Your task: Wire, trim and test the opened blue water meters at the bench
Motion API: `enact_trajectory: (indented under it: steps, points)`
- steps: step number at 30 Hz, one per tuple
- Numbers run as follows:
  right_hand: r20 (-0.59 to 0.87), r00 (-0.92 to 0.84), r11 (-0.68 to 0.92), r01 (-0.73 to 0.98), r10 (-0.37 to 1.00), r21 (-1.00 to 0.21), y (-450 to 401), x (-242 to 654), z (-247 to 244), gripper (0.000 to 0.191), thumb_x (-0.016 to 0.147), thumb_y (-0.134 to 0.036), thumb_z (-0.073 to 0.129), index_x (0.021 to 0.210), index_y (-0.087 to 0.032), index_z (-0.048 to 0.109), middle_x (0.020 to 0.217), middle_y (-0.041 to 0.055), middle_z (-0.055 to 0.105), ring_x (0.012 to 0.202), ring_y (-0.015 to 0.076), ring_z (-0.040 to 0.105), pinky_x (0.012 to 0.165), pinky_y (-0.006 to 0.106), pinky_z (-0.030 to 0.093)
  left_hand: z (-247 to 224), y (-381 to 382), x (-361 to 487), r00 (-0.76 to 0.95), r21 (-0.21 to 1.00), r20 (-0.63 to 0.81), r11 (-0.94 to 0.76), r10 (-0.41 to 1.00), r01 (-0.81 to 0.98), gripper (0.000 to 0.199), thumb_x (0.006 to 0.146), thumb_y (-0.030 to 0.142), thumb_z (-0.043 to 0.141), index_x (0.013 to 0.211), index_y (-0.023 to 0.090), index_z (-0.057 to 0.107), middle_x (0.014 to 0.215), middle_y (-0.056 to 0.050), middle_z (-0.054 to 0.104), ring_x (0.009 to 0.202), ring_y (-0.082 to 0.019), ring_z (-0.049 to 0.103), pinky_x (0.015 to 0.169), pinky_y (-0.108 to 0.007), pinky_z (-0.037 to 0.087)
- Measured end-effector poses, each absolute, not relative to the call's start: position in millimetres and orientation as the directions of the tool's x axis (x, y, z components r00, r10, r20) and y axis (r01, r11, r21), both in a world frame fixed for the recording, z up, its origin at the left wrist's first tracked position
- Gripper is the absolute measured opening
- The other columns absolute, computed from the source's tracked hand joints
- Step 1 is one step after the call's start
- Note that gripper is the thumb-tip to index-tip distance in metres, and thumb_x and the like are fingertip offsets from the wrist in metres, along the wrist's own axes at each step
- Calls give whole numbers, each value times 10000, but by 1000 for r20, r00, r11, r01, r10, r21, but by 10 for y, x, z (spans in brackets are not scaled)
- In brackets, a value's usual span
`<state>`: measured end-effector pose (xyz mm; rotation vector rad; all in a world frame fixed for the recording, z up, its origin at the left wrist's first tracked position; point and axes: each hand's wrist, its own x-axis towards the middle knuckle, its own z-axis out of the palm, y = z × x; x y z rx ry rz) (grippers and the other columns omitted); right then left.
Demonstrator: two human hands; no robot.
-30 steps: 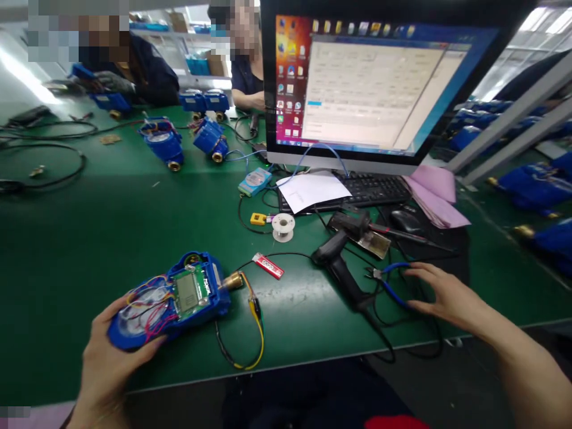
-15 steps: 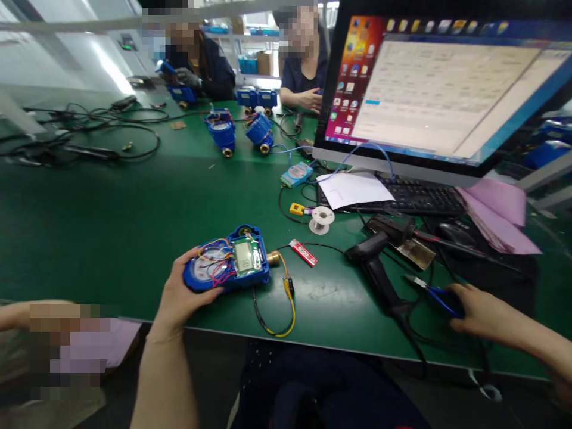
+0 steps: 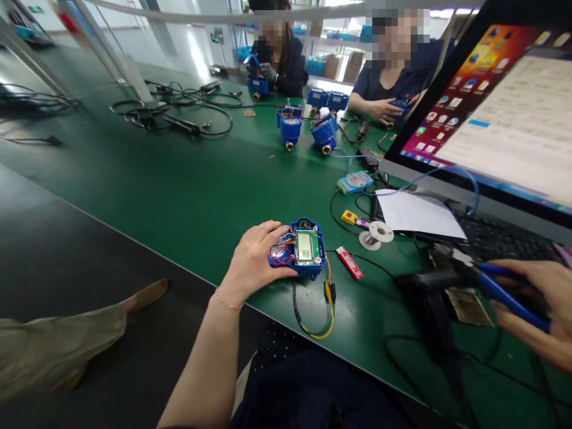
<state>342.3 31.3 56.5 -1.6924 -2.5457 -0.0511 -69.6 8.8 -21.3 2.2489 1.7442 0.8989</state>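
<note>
My left hand [image 3: 254, 259] grips the left end of an open blue meter [image 3: 308, 271], which shows a green circuit board, a small display and coloured wires. The meter rests on the green table near its front edge. Yellow and black clip leads [image 3: 329, 293] hang from its right side and loop on the table. At the right, my right hand [image 3: 536, 304] holds blue-handled pliers [image 3: 509, 295] raised above the table. A red and white packet [image 3: 350, 263] lies right of the meter, with a solder spool [image 3: 379, 232] behind it.
A dark scanner [image 3: 429, 298] and a soldering stand [image 3: 469, 307] lie at the right. The monitor [image 3: 491, 119] and keyboard [image 3: 504, 238] stand behind them. More blue meters [image 3: 290, 128] and cables [image 3: 187, 122] are farther back. Two people sit across the table [image 3: 170, 190].
My right hand has lifted the pliers off the table. The camera view has turned right-side down and left, shifting the scene rightward. My left hand now reaches farther over the meter's left part.
</note>
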Motion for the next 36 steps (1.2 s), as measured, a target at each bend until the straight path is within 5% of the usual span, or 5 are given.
enact_trajectory:
  steps: [5, 12, 21, 36]
  points:
    - [132, -553, 565, 821, 823, -85, 283, 3019, 652, 402, 782, -302, 481, 1175, -333, 403, 1103, 73, 551, 954, 241, 588, 805, 375, 503, -221, 298, -702, 118, 488, 367, -299, 923, 820, 698, 565, 605, 707, 1104, 189, 548, 1188, -97, 577, 1129, -241, 518, 992, -408, 418]
    - [218, -767, 758, 636, 603, 142, 617, 2134, 626, 473, 663, -99, 425, 1128, -162, 484, 1092, 111, 569, 972, 242, 569, 809, 368, 487, -83, 575, -738, 182, 472, 166, -240, 969, 848, 659, 565, 612, 705, 1087, 243, 545, 1121, -32, 598, 1004, -239, 574, 876, -393, 470]
    - [86, -822, 787, 565, 563, 249, 921, 1689, 642, 424, 616, -81, 480, 1026, -115, 584, 972, 127, 606, 861, 233, 558, 717, 317, 417, -49, 612, -725, 173, 500, 119, -210, 978, 840, 699, 548, 618, 710, 1116, 248, 534, 1120, -36, 595, 1014, -248, 571, 879, -377, 459]
    - [119, -848, 809, 528, 516, 257, 987, 1674, 584, 388, 622, -103, 462, 981, -103, 609, 908, 124, 615, 798, 234, 558, 691, 325, 413, -60, 631, -751, 177, 506, 126, -217, 976, 835, 735, 539, 640, 702, 1128, 238, 526, 1109, -35, 596, 996, -241, 573, 883, -374, 454]
